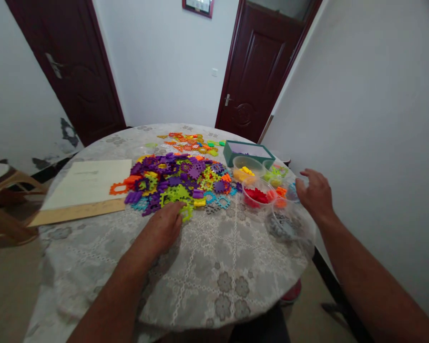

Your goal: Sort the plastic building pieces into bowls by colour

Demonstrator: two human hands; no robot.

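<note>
Several plastic building pieces with toothed edges lie in a mixed heap (pixel 178 174), mostly purple, lime green, orange and blue. At the heap's near edge my left hand (pixel 166 224) is closed, its fingertips on a lime-green toothed piece (pixel 188 213). Part of that grip is hidden behind the hand. On the right, my right hand (pixel 317 194) is held up with fingers bent and apart, nothing visible in it. It is beside a clear tub with blue pieces (pixel 292 191). Nearby tubs hold red pieces (pixel 256 195), yellow pieces (pixel 247 171) and grey pieces (pixel 281 226).
A green-edged box (pixel 232 157) stands behind the tubs, with some purple inside. More tubs contain lime-green pieces (pixel 274 177) and orange pieces (pixel 280 193). Loose orange pieces (pixel 189 142) lie at the back. A pale sheet (pixel 89 181) lies left on the patterned tablecloth (pixel 200 267).
</note>
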